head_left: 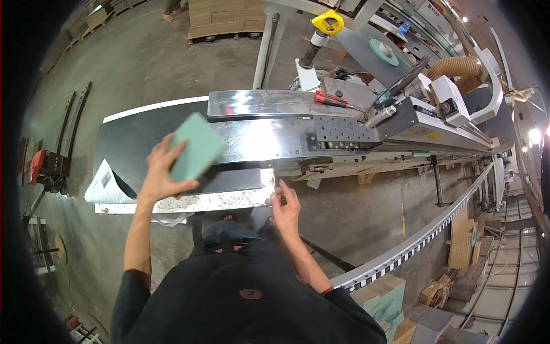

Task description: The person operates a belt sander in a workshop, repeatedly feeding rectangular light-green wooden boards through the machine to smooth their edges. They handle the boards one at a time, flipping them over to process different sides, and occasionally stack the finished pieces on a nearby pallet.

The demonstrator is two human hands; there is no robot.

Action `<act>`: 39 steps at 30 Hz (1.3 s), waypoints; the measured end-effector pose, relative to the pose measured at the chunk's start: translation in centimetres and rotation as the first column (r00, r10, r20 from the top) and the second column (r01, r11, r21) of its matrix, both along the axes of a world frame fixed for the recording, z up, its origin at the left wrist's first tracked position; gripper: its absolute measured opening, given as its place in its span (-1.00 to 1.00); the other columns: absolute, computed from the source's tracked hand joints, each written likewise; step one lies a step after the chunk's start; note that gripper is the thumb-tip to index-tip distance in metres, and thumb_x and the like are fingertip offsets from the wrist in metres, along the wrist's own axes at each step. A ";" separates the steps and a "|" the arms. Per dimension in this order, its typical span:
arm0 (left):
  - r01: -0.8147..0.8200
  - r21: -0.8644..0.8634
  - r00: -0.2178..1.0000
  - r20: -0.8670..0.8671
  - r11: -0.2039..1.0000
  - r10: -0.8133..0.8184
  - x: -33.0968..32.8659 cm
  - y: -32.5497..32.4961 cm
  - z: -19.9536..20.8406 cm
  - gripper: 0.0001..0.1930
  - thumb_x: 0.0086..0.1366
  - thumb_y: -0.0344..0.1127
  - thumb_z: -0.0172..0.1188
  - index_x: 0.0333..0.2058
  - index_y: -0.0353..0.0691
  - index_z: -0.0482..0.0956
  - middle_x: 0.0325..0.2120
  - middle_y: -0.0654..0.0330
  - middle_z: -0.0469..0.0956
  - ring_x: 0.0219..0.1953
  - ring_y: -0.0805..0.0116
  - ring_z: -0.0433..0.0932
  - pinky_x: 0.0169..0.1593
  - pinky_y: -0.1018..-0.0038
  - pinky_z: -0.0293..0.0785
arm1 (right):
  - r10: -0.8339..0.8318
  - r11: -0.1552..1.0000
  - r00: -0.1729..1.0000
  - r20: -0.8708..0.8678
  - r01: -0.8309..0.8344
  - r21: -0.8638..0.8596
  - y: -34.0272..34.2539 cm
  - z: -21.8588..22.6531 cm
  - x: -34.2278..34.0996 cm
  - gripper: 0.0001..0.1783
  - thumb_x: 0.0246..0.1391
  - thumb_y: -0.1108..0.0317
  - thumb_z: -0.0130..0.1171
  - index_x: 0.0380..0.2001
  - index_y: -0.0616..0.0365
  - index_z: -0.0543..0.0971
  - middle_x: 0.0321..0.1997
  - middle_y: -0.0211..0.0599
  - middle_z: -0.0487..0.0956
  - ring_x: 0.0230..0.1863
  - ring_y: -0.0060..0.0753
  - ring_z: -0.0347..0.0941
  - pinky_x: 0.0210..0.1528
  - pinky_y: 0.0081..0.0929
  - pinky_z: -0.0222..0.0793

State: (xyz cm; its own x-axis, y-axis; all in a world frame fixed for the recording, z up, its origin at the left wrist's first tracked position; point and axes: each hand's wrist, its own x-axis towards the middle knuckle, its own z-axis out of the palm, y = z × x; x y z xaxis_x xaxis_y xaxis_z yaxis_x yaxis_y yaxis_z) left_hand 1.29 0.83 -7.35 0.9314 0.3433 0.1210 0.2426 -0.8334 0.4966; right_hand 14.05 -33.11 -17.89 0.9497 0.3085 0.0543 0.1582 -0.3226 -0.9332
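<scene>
A light green rectangular panel (197,148) is gripped along its left edge by my left hand (162,172), which holds it tilted over the dark tabletop (129,137). The thumb lies at the panel's lower edge and the fingers reach up its left side. My right hand (286,207) is beside the table's near right corner, its fingers loosely bent and apart, with nothing visible in them. Ahead of both hands runs the machine's shiny metal bed (252,137).
A red utility knife (331,100) lies on the metal fence (258,103). A yellow tape measure (327,22) sits on a post. Paper sheets (109,184) hang over the table's left corner. A pallet jack (50,169) stands left; stacked green panels (381,304) lie at the lower right.
</scene>
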 end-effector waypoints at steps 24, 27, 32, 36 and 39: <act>0.167 0.139 0.955 0.223 0.976 -0.195 7.4 -3.5 -7.1 -0.27 0.09 0.09 0.43 0.19 -0.17 0.57 0.36 -0.20 0.25 0.44 -0.26 0.12 0.38 -0.06 0.06 | -0.162 0.987 0.950 0.268 0.149 0.067 12.6 -1.4 -2.3 0.17 0.13 0.36 0.35 0.53 0.28 -0.26 0.08 0.06 0.43 -0.19 -0.16 0.40 -0.11 -0.25 0.45; 0.174 0.132 0.949 0.241 0.976 -0.202 6.7 -3.2 -8.8 -0.35 0.14 -0.10 0.42 0.21 -0.20 0.54 0.35 -0.16 0.29 0.43 -0.18 0.16 0.39 -0.04 0.05 | -0.140 0.986 0.979 0.151 0.152 -0.074 13.2 0.0 -2.7 0.18 0.27 0.07 0.25 0.50 0.37 -0.38 0.33 0.39 0.25 0.18 0.34 0.41 0.09 -0.06 0.48; 0.177 0.144 0.933 0.290 0.974 -0.213 6.5 -3.4 -9.2 -0.34 0.10 -0.23 0.44 0.21 -0.23 0.52 0.33 -0.12 0.35 0.43 -0.16 0.19 0.39 -0.02 0.06 | -0.157 0.981 0.975 0.158 0.173 -0.092 14.3 -1.6 -3.0 0.16 0.36 -0.07 0.08 0.48 0.34 -0.48 0.46 0.50 0.07 0.29 0.47 0.30 0.17 -0.01 0.44; 0.175 0.145 0.914 0.343 0.974 -0.216 6.3 -3.2 -9.7 -0.35 0.07 -0.25 0.45 0.18 -0.23 0.54 0.31 -0.13 0.36 0.42 -0.18 0.19 0.37 -0.03 0.07 | -0.202 0.973 0.946 0.252 0.224 -0.062 14.9 -2.1 -3.0 0.21 0.27 0.19 0.25 0.47 0.36 -0.50 0.16 0.28 0.41 0.01 0.18 0.45 0.00 -0.11 0.44; 0.184 0.113 0.912 0.350 0.977 -0.212 6.3 -3.3 -9.1 -0.37 0.06 -0.26 0.46 0.14 -0.27 0.56 0.29 -0.15 0.38 0.40 -0.20 0.21 0.36 -0.04 0.07 | -0.206 0.971 0.930 0.304 0.233 -0.054 14.8 -1.7 -3.1 0.20 0.28 0.11 0.25 0.47 0.44 -0.42 0.13 0.28 0.41 -0.02 0.14 0.46 -0.02 -0.14 0.44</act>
State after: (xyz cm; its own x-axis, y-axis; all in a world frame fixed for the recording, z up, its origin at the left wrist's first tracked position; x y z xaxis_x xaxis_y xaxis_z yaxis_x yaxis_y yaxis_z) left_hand 7.54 -2.51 -16.46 0.8686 0.1332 0.4773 -0.1133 -0.8843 0.4530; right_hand 10.96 -18.33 -19.63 0.9395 0.1105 0.3241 0.3375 -0.4587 -0.8220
